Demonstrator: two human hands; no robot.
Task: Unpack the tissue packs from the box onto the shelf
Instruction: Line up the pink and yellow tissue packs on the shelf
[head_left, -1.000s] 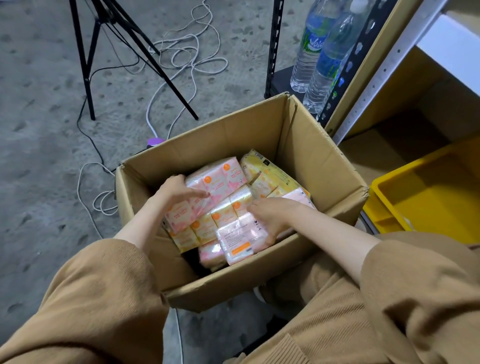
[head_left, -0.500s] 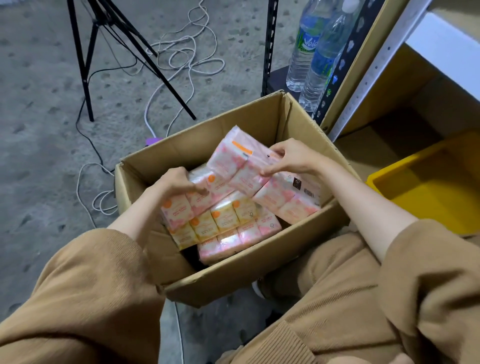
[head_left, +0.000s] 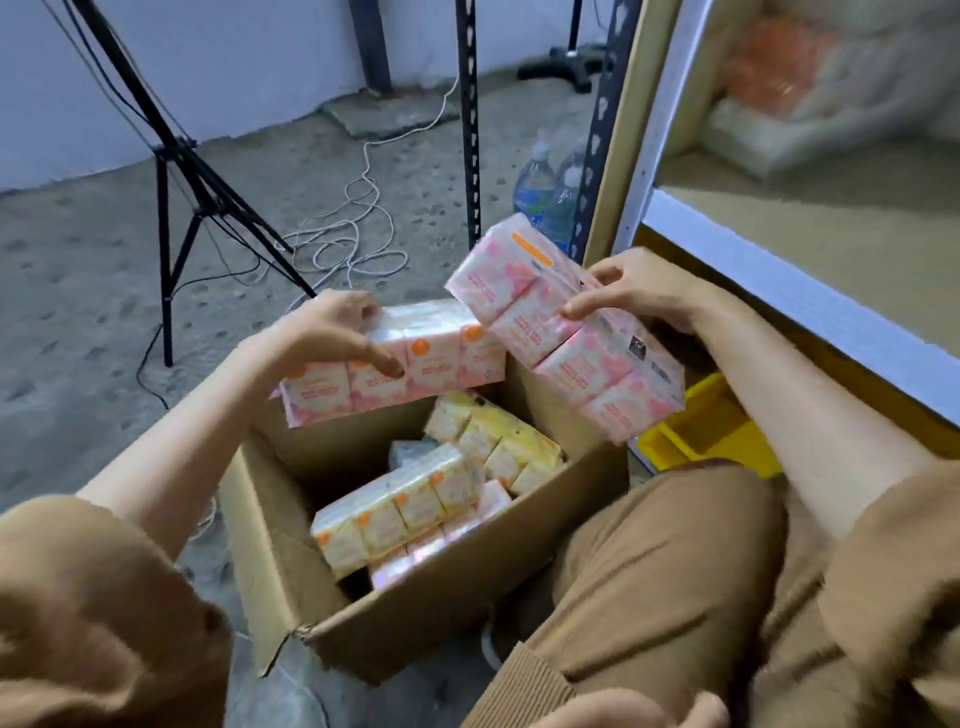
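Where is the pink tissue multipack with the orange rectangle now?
Head view, right of centre: the right hand grips the pink tissue multipack above the right edge of the brown cardboard box, beside the white-edged shelf.

You face a rough grey concrete floor (head_left: 78, 270), a pale blue-white wall (head_left: 234, 67), a black metal tripod (head_left: 179, 171) and coiled white cable (head_left: 348, 239).

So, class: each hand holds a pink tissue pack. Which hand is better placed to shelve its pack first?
Probably the right hand: the right pack hangs beside the shelf. The left hand holds the left pack over the box, farther from the shelf.
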